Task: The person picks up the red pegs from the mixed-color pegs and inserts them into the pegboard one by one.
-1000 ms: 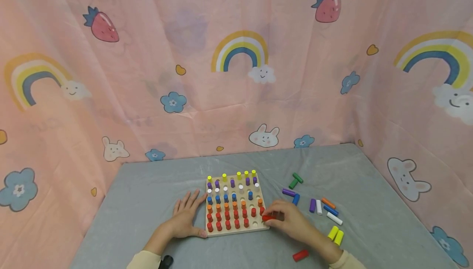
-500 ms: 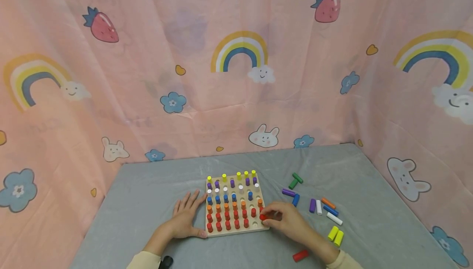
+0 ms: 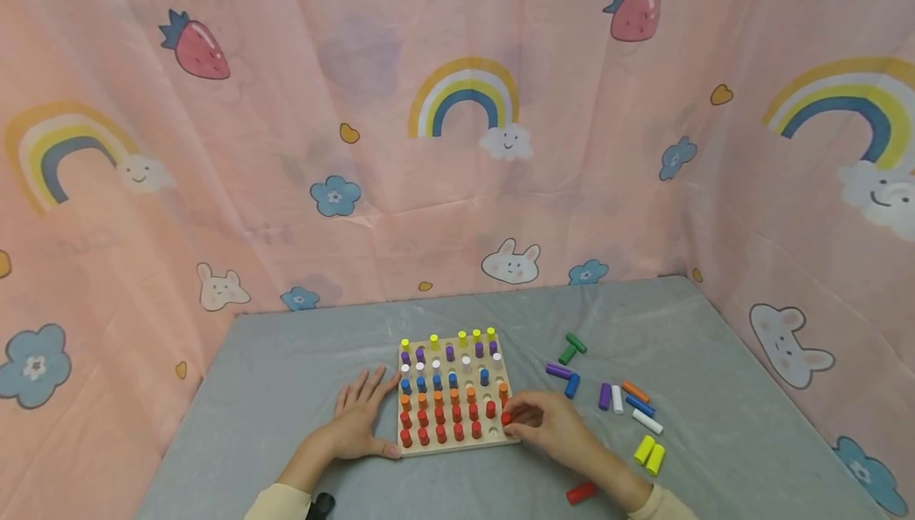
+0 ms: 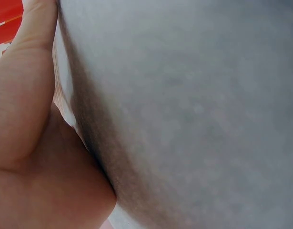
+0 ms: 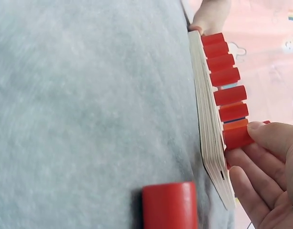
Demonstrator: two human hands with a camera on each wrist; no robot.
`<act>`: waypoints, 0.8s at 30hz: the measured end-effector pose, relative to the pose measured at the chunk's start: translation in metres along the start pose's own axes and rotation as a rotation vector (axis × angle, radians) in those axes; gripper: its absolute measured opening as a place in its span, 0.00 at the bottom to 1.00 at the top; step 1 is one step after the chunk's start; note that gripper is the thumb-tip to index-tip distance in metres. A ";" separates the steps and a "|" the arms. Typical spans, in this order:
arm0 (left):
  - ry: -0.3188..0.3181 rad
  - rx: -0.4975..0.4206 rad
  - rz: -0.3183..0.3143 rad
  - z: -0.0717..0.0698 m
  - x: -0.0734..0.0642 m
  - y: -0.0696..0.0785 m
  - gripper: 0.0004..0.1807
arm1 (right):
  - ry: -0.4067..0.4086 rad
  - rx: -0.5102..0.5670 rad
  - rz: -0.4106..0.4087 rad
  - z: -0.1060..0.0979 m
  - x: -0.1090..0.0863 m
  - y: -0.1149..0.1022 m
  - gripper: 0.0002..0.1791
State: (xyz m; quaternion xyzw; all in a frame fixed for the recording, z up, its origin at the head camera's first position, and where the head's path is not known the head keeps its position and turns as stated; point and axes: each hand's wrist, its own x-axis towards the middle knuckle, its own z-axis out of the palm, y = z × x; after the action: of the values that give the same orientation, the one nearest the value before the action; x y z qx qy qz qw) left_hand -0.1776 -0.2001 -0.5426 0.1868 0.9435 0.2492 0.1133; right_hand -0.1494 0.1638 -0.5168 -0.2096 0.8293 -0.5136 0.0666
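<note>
A wooden pegboard [image 3: 457, 448] stands on the grey cloth, its upright pegs in rows of yellow, purple, white, blue, orange and red. My left hand [image 3: 360, 417] lies with fingers spread along the board's left side, fingertips and thumb at its edge. At the front right of the board, my right hand [image 3: 557, 427] pinches a red peg [image 3: 507, 417] between thumb and fingers, beside the red rows. A bare hole [image 3: 493, 432] shows in the front row. In the right wrist view the thumb and fingers of my right hand [image 5: 270, 171] overlap the end of the red rows.
Loose pegs lie right of the board: green [image 3: 575, 343], purple [image 3: 558, 371], blue [image 3: 572, 386], orange [image 3: 635, 391], white [image 3: 647, 422] and yellow [image 3: 655, 459]. A single red peg [image 3: 581, 493] lies near my right forearm. Behind the table hangs a pink printed curtain [image 3: 457, 210].
The red peg in my right hand has turned from lying sideways to end-on and moved slightly left, in over the board's right edge. My left hand has stayed still.
</note>
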 end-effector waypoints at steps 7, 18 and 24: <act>-0.005 0.024 -0.004 0.001 0.001 -0.002 0.69 | 0.005 0.015 -0.009 0.006 0.001 -0.004 0.09; -0.010 0.002 -0.007 -0.003 -0.001 0.004 0.69 | -0.002 0.026 -0.011 0.012 0.003 -0.007 0.10; -0.015 -0.024 0.019 -0.006 -0.003 0.006 0.69 | 0.007 -0.015 -0.021 0.015 0.004 -0.004 0.09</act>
State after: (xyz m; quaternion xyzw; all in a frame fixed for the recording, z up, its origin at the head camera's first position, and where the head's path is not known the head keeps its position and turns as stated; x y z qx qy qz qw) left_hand -0.1748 -0.1992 -0.5344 0.1962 0.9377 0.2600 0.1205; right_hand -0.1470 0.1476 -0.5197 -0.2168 0.8312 -0.5088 0.0565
